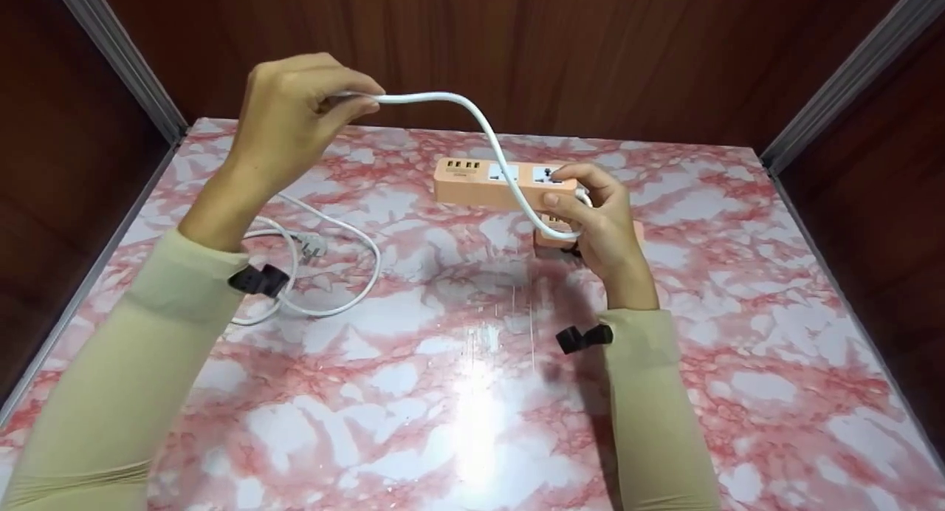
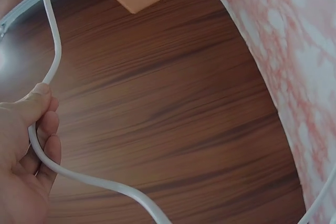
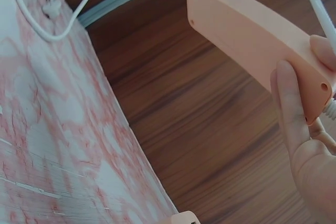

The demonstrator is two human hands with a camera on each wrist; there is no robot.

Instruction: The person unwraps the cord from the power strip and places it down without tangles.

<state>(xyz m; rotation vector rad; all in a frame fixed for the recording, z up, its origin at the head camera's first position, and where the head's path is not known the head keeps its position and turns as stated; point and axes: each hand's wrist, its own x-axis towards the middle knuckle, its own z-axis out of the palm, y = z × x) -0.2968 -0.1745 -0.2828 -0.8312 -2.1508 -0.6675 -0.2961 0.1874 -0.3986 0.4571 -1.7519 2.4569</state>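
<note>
My right hand (image 1: 609,223) grips the cord end of an orange power strip (image 1: 472,190), held above the table. The strip's top faces up in the head view, with several USB ports at its left end and white sockets beside them. In the right wrist view its plain underside (image 3: 247,38) shows, with fingers (image 3: 289,93) against it. Raised at the upper left, my left hand (image 1: 295,108) pinches the white cord (image 1: 483,123) between thumb and fingers. From there the cord arcs across the strip to the right hand. More cord (image 1: 369,275) lies looped on the table near a white plug (image 1: 311,244).
A second orange power strip (image 1: 550,239) lies on the table, partly hidden behind the right hand. The red-and-white marbled table (image 1: 413,437) is bordered by dark wood panels (image 1: 458,46) at the back and sides. Both sleeves carry black wrist mounts (image 1: 258,280).
</note>
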